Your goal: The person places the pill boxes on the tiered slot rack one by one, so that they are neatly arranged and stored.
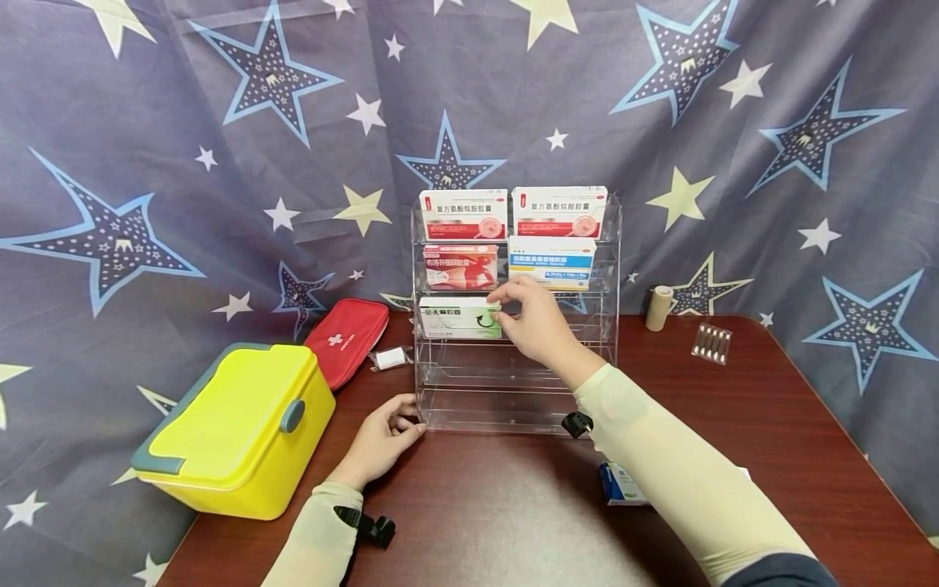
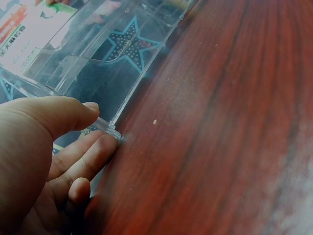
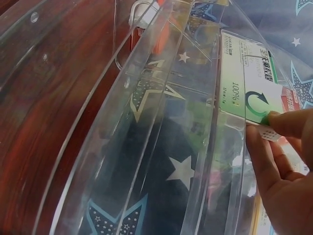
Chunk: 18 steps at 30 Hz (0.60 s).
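Observation:
A clear acrylic tiered rack [image 1: 511, 399] stands upright on the table, medicine boxes on its upper tiers. My right hand [image 1: 534, 320] pinches the right end of a white and green medicine box [image 1: 458, 319], which sits at the left of the third tier down. In the right wrist view, thumb and fingers hold that box [image 3: 234, 83] at its end. My left hand [image 1: 383, 438] is at the rack's lower left corner. The left wrist view has its thumb on one side of the clear edge [image 2: 110, 128] and its fingers on the other.
Two red and white boxes [image 1: 464, 215] fill the top tier; a red box [image 1: 460, 269] and a blue and white box [image 1: 552, 259] stand below. A yellow lidded case [image 1: 235, 424] and red first-aid pouch [image 1: 346, 341] lie left. A blue box [image 1: 622, 485] lies partly under my right forearm.

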Motion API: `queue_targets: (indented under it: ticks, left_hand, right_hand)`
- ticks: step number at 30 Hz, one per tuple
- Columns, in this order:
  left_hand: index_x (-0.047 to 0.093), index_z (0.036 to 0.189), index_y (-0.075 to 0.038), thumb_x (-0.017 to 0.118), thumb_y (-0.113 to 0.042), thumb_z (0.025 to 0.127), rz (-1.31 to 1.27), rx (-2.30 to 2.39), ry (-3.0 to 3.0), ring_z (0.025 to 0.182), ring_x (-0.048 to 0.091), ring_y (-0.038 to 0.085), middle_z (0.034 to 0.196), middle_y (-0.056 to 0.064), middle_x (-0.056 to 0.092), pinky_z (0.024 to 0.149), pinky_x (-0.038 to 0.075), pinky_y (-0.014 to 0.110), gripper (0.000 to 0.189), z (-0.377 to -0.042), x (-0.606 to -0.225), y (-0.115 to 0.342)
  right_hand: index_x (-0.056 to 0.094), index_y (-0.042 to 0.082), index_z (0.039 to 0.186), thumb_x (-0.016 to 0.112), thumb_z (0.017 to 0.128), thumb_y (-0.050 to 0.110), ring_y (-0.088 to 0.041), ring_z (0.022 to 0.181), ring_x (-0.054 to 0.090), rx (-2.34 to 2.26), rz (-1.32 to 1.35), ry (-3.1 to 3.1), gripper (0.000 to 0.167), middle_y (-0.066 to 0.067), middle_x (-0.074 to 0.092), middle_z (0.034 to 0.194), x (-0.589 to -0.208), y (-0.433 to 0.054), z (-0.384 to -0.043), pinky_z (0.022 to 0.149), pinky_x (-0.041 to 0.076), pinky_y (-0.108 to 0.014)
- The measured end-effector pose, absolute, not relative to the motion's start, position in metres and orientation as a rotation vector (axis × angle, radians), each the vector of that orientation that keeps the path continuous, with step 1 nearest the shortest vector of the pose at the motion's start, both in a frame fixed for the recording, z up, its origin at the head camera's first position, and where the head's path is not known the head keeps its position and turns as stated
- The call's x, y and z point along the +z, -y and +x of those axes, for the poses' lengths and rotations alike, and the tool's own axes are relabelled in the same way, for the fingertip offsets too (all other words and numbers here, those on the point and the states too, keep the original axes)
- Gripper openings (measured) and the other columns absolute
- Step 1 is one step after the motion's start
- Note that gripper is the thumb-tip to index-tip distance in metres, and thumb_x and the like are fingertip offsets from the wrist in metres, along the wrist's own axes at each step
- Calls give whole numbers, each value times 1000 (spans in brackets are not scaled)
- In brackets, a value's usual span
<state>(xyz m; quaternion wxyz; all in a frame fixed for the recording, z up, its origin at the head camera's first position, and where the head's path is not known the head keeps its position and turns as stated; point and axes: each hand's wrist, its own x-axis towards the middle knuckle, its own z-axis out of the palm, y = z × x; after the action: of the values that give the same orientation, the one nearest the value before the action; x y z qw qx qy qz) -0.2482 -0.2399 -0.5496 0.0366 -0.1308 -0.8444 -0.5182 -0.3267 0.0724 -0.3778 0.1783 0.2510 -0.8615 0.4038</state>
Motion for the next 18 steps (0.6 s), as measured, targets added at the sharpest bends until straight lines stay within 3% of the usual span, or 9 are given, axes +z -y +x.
queue_targets:
  ticks: [8, 18]
  left_hand:
    - [64, 135, -10, 81, -9, 92, -412, -1589, 2579, 83, 70, 16, 108, 8, 70, 70, 54, 27, 45, -249, -550, 240]
    - [64, 135, -11, 81, -9, 92, -397, -1598, 2591, 84, 70, 17, 108, 8, 70, 72, 54, 28, 46, -248, -550, 240]
  right_hand:
    - [75, 10, 114, 78, 94, 3, -19, 110, 64, 1229, 744, 2398, 21, -1, 62, 118, -372, -82, -319, 84, 59, -27]
    - [77, 13, 107, 83, 89, 3, -17, 102, 65, 1123, 876, 2306, 22, 4, 68, 110, -373, -142, -280, 86, 58, -35]
